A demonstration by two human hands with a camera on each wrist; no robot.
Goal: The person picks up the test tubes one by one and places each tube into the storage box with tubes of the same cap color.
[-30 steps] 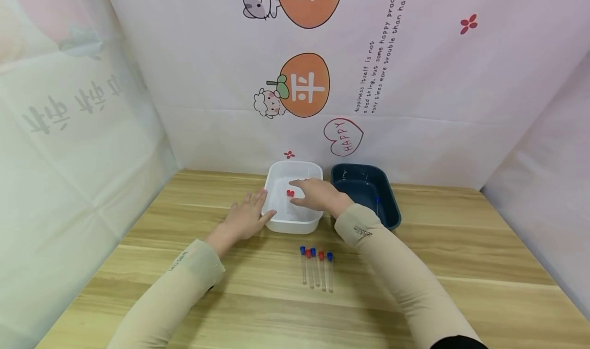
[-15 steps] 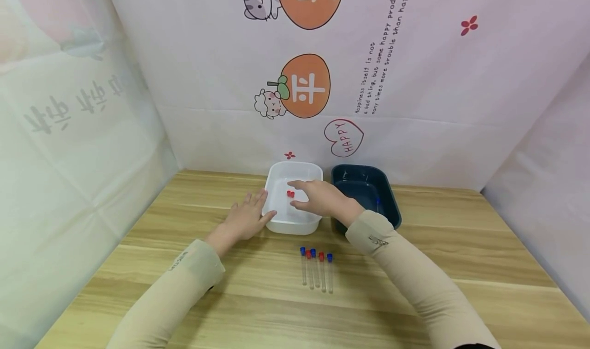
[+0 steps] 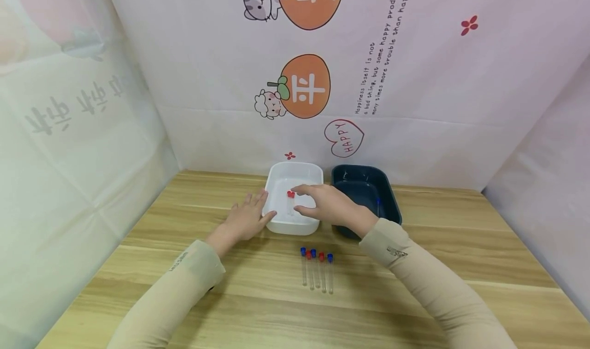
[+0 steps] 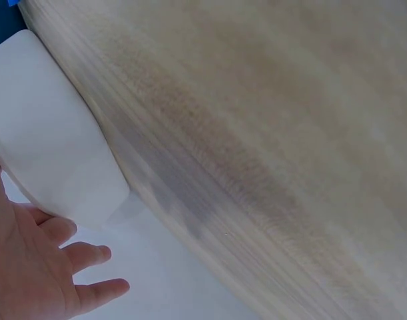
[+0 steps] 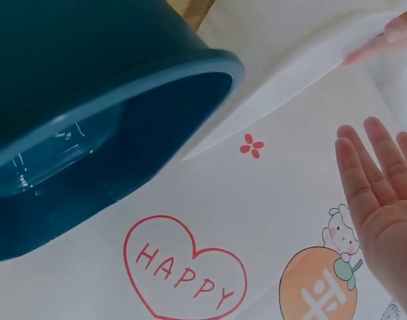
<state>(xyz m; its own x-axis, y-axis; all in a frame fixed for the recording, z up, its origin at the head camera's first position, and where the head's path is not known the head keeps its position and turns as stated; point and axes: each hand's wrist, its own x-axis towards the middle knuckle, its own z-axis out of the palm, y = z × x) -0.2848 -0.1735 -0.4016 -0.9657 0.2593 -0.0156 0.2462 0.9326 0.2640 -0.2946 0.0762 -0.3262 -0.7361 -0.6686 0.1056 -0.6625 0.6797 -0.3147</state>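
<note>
My left hand (image 3: 246, 218) rests against the left side of the white bin (image 3: 292, 228), fingers extended; the left wrist view shows its fingers (image 4: 90, 255) spread beside the bin's wall. Over the right part of that bin hovers my right hand (image 3: 327, 203), thumb and fingers apart with nothing between them. Two clear red-capped tubes (image 3: 291, 195) lie inside the white bin, just left of the right fingertips. In the right wrist view the right hand (image 5: 390, 193) has its fingers stretched out. Several clear tubes with blue and red caps (image 3: 321, 272) lie side by side on the table before the bin.
A dark blue bin (image 3: 394, 213) stands right of the white one, with a blue-capped tube (image 3: 379, 203) in it. Behind both bins rises a printed white cloth (image 3: 415, 149). Wood-grain tabletop (image 3: 258, 308) stretches in front.
My right hand has drawn back to the right and slightly toward me, uncovering more of the red-capped tubes in the white bin. The left hand stays in place.
</note>
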